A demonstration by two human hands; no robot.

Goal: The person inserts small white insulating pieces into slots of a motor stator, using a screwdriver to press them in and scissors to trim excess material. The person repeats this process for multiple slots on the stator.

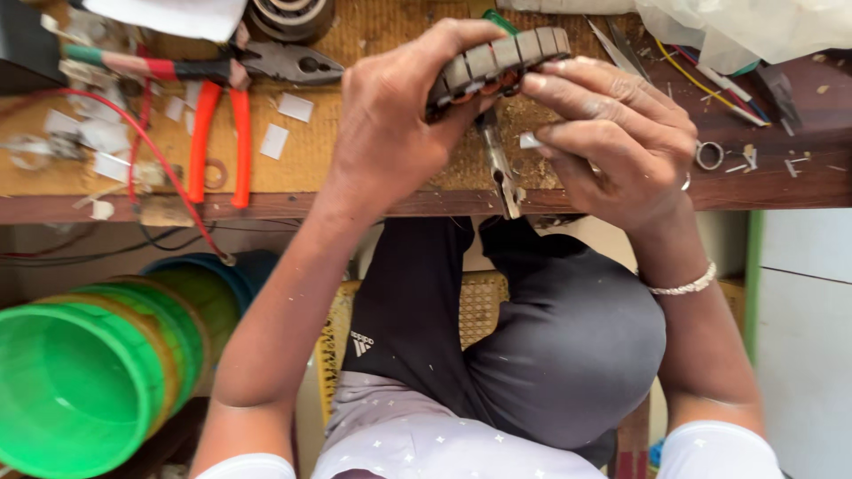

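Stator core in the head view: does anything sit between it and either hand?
Nothing visible does. The left hand grips the ring-shaped stator core from its left side and the right hand has its fingers on the core's right side. Both touch it directly above the workbench.

Bare-armed worker in a pale top and dark trousers

Both arms are bare below short white sleeves. The top is pale lilac-grey, dotted with tiny white star shapes. The trousers are dark charcoal with a small white logo mark on the thigh. The right hand (621, 133) wears a silver ring on one finger and a beaded silver bracelet at the wrist; the left hand (390, 124) wears no jewellery that shows.
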